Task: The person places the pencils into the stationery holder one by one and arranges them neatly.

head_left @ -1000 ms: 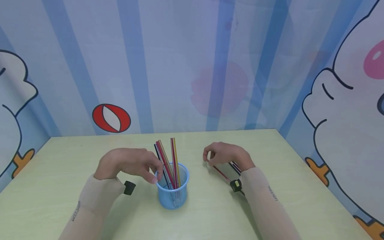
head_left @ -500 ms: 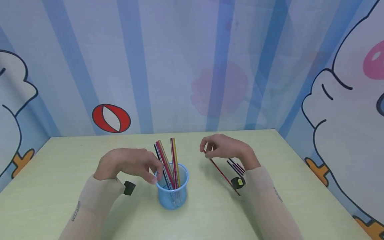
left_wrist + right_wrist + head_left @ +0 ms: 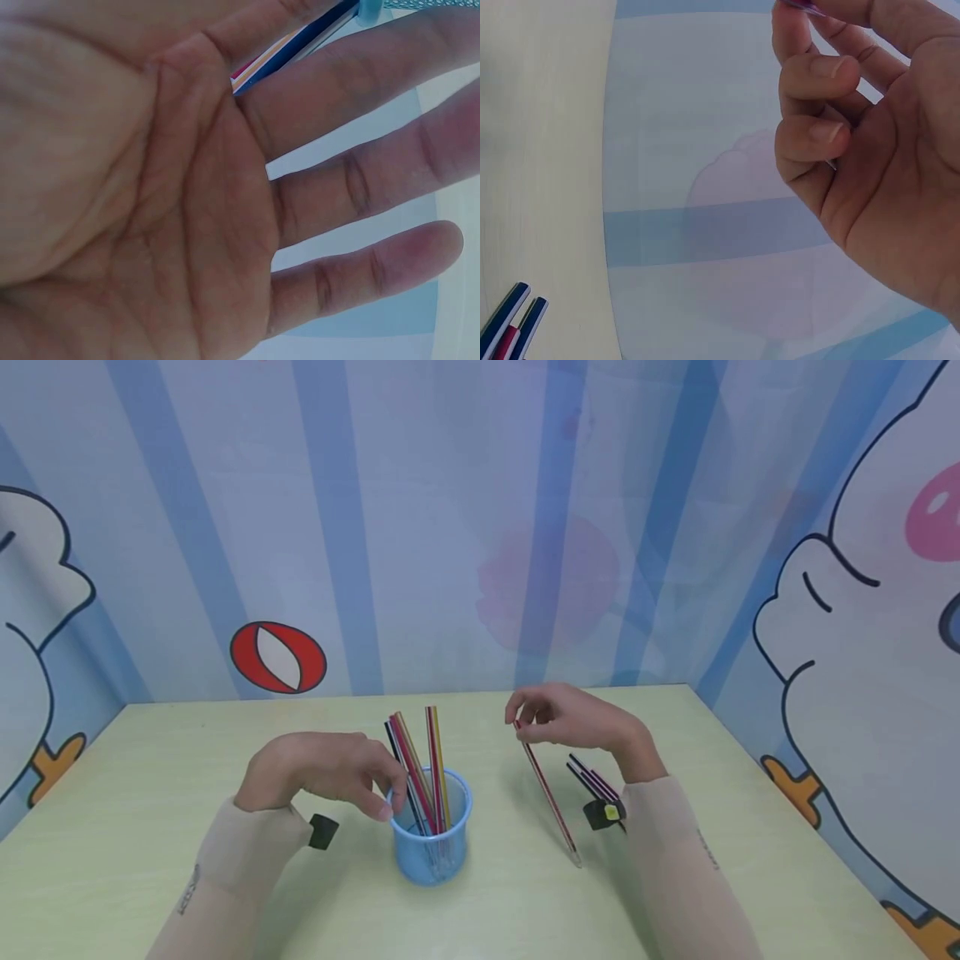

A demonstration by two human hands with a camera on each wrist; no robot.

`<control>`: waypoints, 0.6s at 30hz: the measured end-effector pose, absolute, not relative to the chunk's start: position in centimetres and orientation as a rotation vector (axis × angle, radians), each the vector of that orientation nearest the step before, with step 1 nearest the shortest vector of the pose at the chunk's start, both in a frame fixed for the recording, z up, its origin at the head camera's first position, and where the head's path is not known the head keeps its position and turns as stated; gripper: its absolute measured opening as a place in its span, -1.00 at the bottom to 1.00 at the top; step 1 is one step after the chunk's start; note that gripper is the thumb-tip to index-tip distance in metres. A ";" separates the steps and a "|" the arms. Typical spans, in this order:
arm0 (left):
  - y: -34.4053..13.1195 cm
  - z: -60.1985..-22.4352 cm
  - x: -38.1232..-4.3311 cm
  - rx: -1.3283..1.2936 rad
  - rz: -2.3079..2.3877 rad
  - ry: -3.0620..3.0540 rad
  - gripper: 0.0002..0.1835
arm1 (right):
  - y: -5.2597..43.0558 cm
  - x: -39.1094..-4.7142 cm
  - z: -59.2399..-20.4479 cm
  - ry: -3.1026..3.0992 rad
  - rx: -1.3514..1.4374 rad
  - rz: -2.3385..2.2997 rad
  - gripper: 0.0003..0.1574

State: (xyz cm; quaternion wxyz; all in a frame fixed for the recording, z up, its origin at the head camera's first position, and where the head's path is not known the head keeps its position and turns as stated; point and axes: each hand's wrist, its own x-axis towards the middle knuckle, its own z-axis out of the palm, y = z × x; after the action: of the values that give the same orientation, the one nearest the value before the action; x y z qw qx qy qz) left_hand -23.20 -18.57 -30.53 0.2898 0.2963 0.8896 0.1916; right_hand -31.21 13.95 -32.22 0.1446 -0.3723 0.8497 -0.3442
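Note:
A light blue cup [image 3: 431, 860] stands upright on the table, with several striped drinking straws [image 3: 436, 768] leaning in it. At the cup's left rim, my left hand [image 3: 326, 768] pinches the edge between thumb and forefinger; its other fingers are stretched out in the left wrist view. My right hand [image 3: 573, 722] pinches the upper end of a red-and-white straw [image 3: 549, 793], which slants down toward the tabletop. Whether its lower end touches the table I cannot tell. Under the right wrist lie several dark striped straws [image 3: 592, 777], partly hidden by the wrist camera.
The pale wooden table [image 3: 225, 727] ends at a striped blue-and-white backdrop [image 3: 442, 527] with cartoon figures on both sides. Black wrist cameras [image 3: 324, 832] sit under both wrists.
My right hand has risen and shifted slightly away, lifting the red-and-white straw's upper end, and the straw now stands steeper. The left hand and the cup have stayed put.

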 end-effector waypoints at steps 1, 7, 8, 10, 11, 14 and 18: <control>-18.6 -30.6 -23.2 0.787 0.515 2.373 -0.94 | 14.0 -31.2 -32.2 2.432 -1.073 -1.023 -0.82; -18.6 -30.6 -23.2 0.796 0.512 2.374 -0.94 | 14.3 -30.8 -31.6 2.375 -1.105 -1.170 -0.82; -18.6 -30.6 -23.2 0.799 0.510 2.374 -0.94 | 14.3 -30.7 -31.4 2.371 -1.116 -1.191 -0.82; -18.6 -30.5 -23.2 0.814 0.504 2.374 -0.95 | 14.2 -30.5 -31.2 2.354 -1.133 -1.244 -0.82; -18.7 -30.5 -23.2 0.815 0.505 2.374 -0.95 | 14.2 -30.4 -31.1 2.341 -1.142 -1.274 -0.82; -18.7 -30.4 -23.1 0.830 0.501 2.372 -0.94 | 14.2 -30.2 -30.8 2.297 -1.170 -1.373 -0.82; -18.6 -30.4 -23.1 0.821 0.498 2.373 -0.94 | 14.3 -30.1 -30.6 2.261 -1.208 -1.488 -0.84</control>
State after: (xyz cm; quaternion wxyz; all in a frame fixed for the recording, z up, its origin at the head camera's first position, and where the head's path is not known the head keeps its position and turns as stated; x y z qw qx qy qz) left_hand -23.08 -18.61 -30.41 0.2868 0.3073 0.8881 0.1862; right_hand -30.09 14.26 -30.64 0.0886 -0.4060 0.7597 -0.5002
